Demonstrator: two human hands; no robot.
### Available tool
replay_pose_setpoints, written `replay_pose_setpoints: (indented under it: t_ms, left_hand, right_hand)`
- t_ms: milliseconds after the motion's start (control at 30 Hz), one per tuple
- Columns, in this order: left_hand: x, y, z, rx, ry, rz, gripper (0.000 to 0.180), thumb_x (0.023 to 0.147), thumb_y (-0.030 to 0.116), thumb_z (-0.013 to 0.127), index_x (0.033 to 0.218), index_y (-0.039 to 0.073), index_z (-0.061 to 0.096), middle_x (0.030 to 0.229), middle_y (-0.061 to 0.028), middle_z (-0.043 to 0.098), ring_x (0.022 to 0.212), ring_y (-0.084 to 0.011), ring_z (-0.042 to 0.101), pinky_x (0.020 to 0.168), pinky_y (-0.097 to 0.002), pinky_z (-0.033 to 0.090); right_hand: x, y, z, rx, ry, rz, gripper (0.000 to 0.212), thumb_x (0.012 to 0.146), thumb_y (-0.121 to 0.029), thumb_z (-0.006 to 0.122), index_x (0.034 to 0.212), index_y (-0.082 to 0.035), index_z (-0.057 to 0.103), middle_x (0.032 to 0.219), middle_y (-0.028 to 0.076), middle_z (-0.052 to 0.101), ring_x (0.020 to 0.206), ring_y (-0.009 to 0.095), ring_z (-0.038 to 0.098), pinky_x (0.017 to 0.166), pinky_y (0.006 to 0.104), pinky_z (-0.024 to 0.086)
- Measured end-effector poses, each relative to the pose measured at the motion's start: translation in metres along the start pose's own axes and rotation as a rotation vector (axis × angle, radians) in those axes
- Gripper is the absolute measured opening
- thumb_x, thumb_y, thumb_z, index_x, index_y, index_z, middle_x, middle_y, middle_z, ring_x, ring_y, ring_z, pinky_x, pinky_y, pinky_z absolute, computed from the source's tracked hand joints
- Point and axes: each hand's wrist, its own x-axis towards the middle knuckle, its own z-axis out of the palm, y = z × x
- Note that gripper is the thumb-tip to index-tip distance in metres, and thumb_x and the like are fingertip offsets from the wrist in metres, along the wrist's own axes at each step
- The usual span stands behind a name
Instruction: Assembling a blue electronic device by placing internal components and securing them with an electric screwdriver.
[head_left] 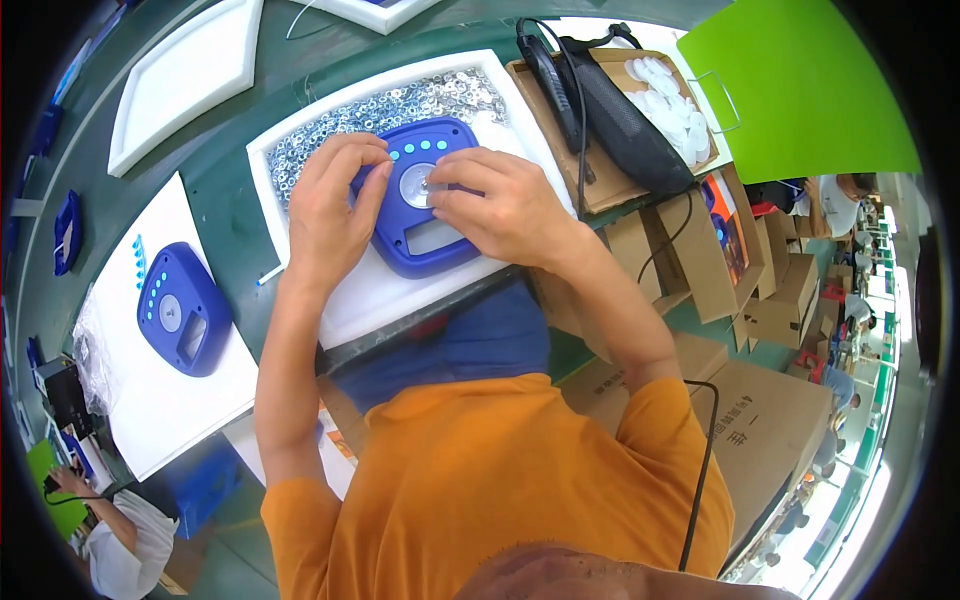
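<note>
A blue plastic housing [405,235] lies in front of me over a white foam tray [375,305], tilted a little. It has a row of light-blue round buttons [425,145], a pale round disc [415,187] and a rectangular opening. At its upper left edge, next to the buttons, my left hand [335,205] is closed, thumb against bent fingers; what they pinch is hidden. My right hand [505,205] reaches over the right side, its fingertips pinched at the disc's shiny centre. Whatever small part they hold is too small to name.
Many small metal rings [400,100] fill the tray's far part. To the left, a similar blue housing [185,310] lies on a white sheet [130,405]. At right, a cardboard box [610,190] holds clear plastic discs [670,110] and a black pouch [630,125]. Coworkers are at both sides.
</note>
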Motion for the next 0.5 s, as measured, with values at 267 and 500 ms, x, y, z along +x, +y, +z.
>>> replay_pose_setpoints:
  t_ms: [267, 500]
  left_hand:
    - [0.001, -0.001, -0.008, 0.049, 0.025, -0.026, 0.008, 0.101, 0.0, 0.079, 0.106, 0.001, 0.074, 0.116, -0.0142, 0.08, 0.106, -0.0344, 0.078, 0.095, -0.0434, 0.06]
    - [0.001, -0.007, -0.004, 0.054, 0.027, -0.029, 0.007, 0.101, 0.0, 0.079, 0.106, 0.0, 0.074, 0.117, -0.0144, 0.081, 0.107, -0.034, 0.078, 0.096, -0.0431, 0.06]
  right_hand:
    - [0.0, 0.063, -0.029, -0.148, 0.158, 0.285, 0.011, 0.096, -0.013, 0.086, 0.105, -0.009, 0.082, 0.109, 0.007, 0.077, 0.106, 0.032, 0.074, 0.092, 0.0433, 0.062]
    - [0.002, 0.096, -0.009, -0.295, -0.057, 0.241, 0.008, 0.096, -0.016, 0.086, 0.101, -0.011, 0.083, 0.104, 0.006, 0.069, 0.106, 0.029, 0.069, 0.092, 0.0434, 0.06]
